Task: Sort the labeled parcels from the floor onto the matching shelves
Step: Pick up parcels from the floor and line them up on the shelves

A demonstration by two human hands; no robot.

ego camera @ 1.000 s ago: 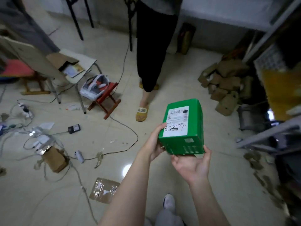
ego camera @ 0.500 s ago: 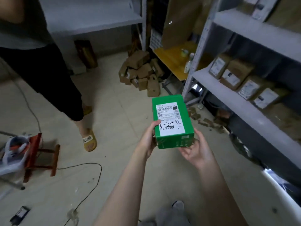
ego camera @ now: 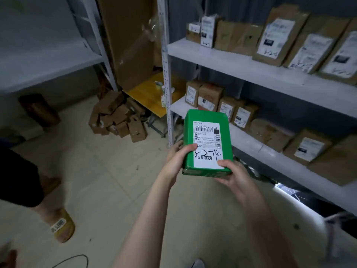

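We've got the green parcel [ego camera: 207,140] up in both hands, dead centre of our view, held over the floor [ego camera: 106,180] with its white label [ego camera: 207,151] facing us; the handwriting reads 3-2-14. The left hand [ego camera: 176,159] grips the parcel's left edge, thumb laid across the label. The right hand [ego camera: 234,176] wraps the near right corner, thumb on top, fingers curled beneath. Out at 3 o'clock runs the lower shelf [ego camera: 251,144], with brown labelled parcels [ego camera: 210,97] standing along it, and up at 1 o'clock the upper shelf [ego camera: 222,59] carries more of the same. The green parcel hangs just right of the rack's white post [ego camera: 167,93]. At 10 o'clock a heap of brown boxes [ego camera: 117,117] lies on the floor beside a yellow surface [ego camera: 143,93] — and at 8 o'clock another person's sandalled foot [ego camera: 61,227] stands on the tiles.
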